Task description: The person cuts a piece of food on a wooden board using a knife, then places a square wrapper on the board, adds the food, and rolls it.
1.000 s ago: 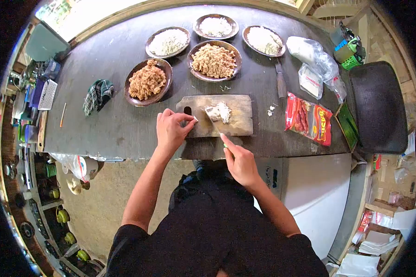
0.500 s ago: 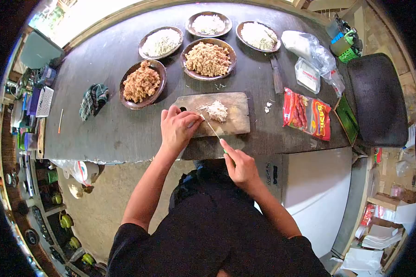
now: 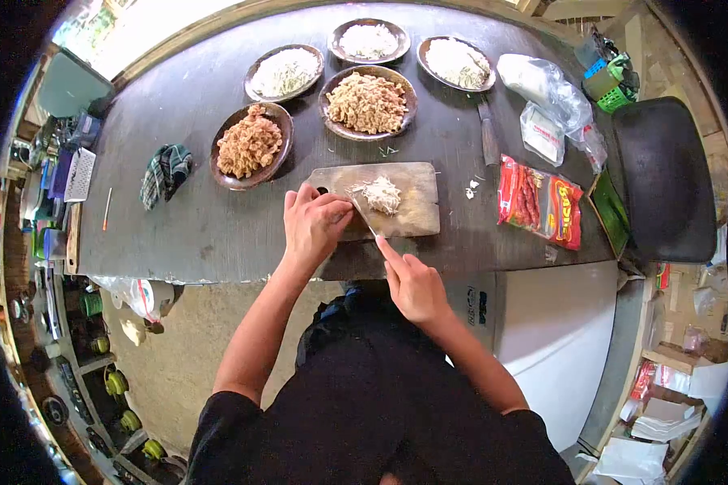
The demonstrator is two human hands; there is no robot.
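Indoors, board [image 3: 421,198] atop seemingly wooden table [image 3: 210,230].

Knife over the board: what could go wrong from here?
Possible cut: the knife has its blade very near the grip of the left hand, so a slip could nick a fingertip.

Possible scatter: the white shreds lie loose beside the blade on the cutting board, and a stray stroke by the right hand might push some off; a few white scraps already lie on the table.
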